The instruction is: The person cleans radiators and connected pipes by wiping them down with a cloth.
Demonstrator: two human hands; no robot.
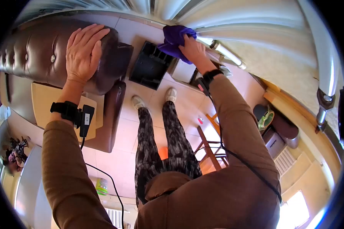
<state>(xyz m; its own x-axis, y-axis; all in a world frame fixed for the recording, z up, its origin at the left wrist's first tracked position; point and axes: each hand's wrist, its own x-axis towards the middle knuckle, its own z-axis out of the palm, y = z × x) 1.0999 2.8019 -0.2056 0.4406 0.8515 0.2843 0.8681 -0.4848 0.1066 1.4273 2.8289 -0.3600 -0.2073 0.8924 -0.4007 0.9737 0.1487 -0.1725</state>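
Observation:
My left hand [83, 53] lies flat on the end of a dark brown tufted leather sofa [42, 49], its fingers stretched out and holding nothing. Out in front, my right hand [195, 49] grips a bunched purple cloth [176, 38], thumb and fingers closed on the fabric. The cloth hangs near the pale curtain [252, 38], above a black plastic tray [151, 65] on the floor. Part of the cloth lies behind my fingers.
Beside the tray stands a white-topped box [182, 70]. A beige board [46, 103] rests on the sofa seat. A white pipe [231, 55] runs along the wall by the curtain. To the right are a wooden stool [209, 152] and the tiled floor [187, 114].

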